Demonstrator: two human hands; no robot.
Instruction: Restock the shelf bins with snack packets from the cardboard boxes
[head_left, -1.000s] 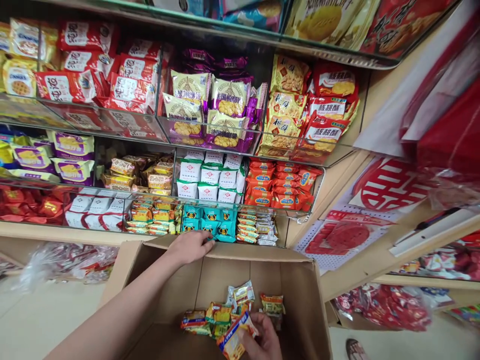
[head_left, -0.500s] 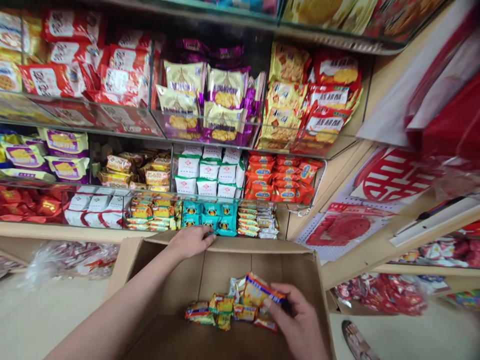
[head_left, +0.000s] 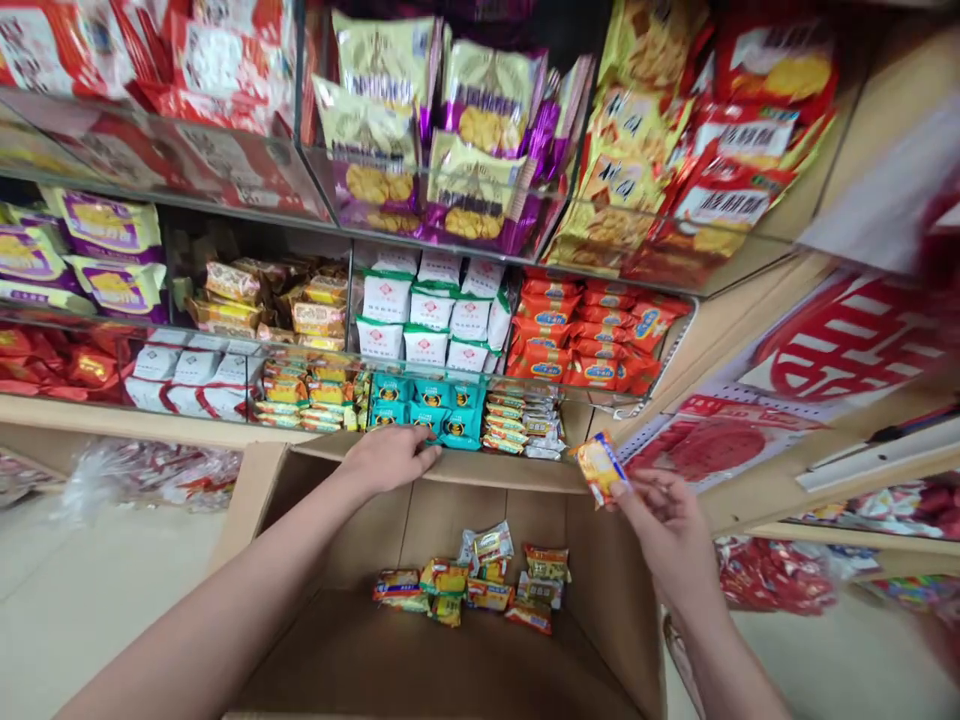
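Our right hand [head_left: 667, 512] pinches one yellow-and-orange, blue-striped, pillow-shaped shiny packet [head_left: 598, 466] over the far right corner of the open brown cardboard box [head_left: 525, 474]. From that grip, the packet lies toward the box's left side, long axis steep, top leaning left. Right hand's nearer; our left hand [head_left: 394, 458] lies well apart on the box's far rim, can't tell how tight its grip is. Counts: one packet held, about nine multicoloured shiny small packets [head_left: 489, 597] inside the box (overlapping), six teal square packets [head_left: 460, 425] visible beyond its rim.
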